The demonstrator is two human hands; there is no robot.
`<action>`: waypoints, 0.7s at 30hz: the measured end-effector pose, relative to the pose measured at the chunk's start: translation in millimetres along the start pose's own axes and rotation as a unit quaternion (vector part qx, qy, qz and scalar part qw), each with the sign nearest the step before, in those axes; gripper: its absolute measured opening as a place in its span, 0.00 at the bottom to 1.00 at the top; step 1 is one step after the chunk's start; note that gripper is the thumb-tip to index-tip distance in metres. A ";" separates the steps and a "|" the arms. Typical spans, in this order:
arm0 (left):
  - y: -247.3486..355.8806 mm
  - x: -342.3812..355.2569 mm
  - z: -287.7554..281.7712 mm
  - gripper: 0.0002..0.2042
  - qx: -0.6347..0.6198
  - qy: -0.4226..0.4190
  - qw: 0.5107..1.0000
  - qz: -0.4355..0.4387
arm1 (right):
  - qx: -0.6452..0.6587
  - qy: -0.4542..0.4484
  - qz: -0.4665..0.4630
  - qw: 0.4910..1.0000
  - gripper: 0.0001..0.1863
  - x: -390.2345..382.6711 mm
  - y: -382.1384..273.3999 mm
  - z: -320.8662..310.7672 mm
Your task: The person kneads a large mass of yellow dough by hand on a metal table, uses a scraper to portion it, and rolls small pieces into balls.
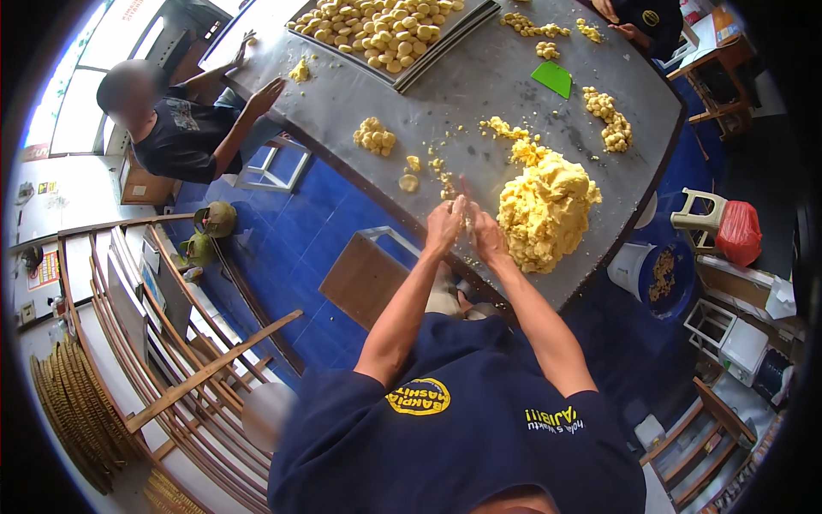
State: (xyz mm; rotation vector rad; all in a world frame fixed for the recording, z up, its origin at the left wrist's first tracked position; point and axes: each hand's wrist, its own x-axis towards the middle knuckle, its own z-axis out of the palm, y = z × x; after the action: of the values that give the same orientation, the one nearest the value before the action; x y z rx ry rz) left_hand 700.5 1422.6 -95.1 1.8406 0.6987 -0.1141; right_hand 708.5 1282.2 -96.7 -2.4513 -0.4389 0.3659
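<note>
My left hand (444,226) and my right hand (489,238) meet over the near edge of the grey metal table (454,111). Their fingers are curled in close together, and a small pale bit shows between them, too hidden to name. Just beyond the fingertips a thin reddish thing (465,183) shows faintly. Right beside my right hand rises a big mound of yellow dough or filling (548,214). Ahead of my left hand lie a flattened round piece (409,183), scattered crumbs and a cluster of small yellow balls (374,137).
A tray of pale round pieces (377,34) stands at the far side. A green scraper (552,79) lies near more yellow balls (608,120). One co-worker (184,128) sits at the left; another (651,26) is at the far right. A brown-topped stool (364,278) stands below the table's left edge.
</note>
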 end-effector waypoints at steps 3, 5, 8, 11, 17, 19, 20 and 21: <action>-15.6 16.9 -23.7 0.19 0.035 0.008 0.999 -0.015 | -0.004 0.003 0.038 0.999 0.22 10.7 2.3 7.9; -23.6 27.7 -45.1 0.14 0.061 0.097 0.993 0.032 | 0.040 0.016 0.072 0.996 0.21 14.9 -0.8 2.3; -47.0 62.5 -71.1 0.14 0.143 0.134 0.981 -0.006 | 0.088 0.068 0.074 0.991 0.19 19.0 -5.6 -3.0; -60.7 93.2 -75.7 0.18 0.210 0.141 0.968 -0.001 | 0.088 0.068 0.064 0.992 0.18 23.8 -4.7 -3.5; -58.3 117.0 -62.9 0.21 0.306 0.080 0.947 -0.048 | 0.087 0.067 0.094 0.989 0.18 31.7 -6.0 -4.6; -60.0 116.5 -61.3 0.21 0.311 0.087 0.946 -0.036 | 0.092 0.080 0.101 0.987 0.18 35.7 -5.6 -2.9; -58.5 115.6 -59.9 0.20 0.284 0.099 0.953 -0.028 | 0.099 0.085 0.112 0.985 0.18 37.8 -4.9 -4.6; -57.3 114.4 -59.4 0.20 0.257 0.112 0.960 -0.021 | 0.106 0.090 0.122 0.983 0.18 39.6 -4.4 -5.8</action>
State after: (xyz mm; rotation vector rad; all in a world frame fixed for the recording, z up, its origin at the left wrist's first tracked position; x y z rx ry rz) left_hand 750.1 1534.3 -165.7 2.3618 0.9291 -0.1238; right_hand 745.5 1298.0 -95.6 -2.3071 -0.0190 0.2722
